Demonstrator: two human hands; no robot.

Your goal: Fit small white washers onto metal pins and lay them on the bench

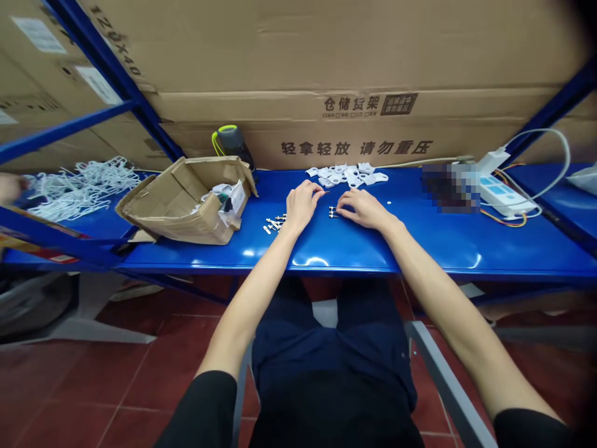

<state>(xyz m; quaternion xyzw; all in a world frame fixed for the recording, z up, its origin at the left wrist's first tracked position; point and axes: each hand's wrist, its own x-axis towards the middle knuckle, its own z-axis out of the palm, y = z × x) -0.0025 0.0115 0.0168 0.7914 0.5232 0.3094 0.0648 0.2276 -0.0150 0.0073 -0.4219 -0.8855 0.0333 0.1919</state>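
Over the middle of the blue table, my left hand (302,204) pinches a small thin piece between thumb and index finger. To its right, my right hand (362,208) rests low on the table, fingers curled at a short row of small metal pieces (332,212); whether it grips one is hidden. More loose metal pieces (274,224) lie on the table left of my left wrist, partly covered by it. Behind both hands is a pile of white plastic parts (347,175).
An open cardboard box (186,202) with mixed items stands at left, a dark speaker (237,146) behind it. White wire-like pieces (84,186) heap further left, beside another person's hand (10,188). A power strip (506,194) with cables lies right. The blue table's edge (345,270) runs in front.
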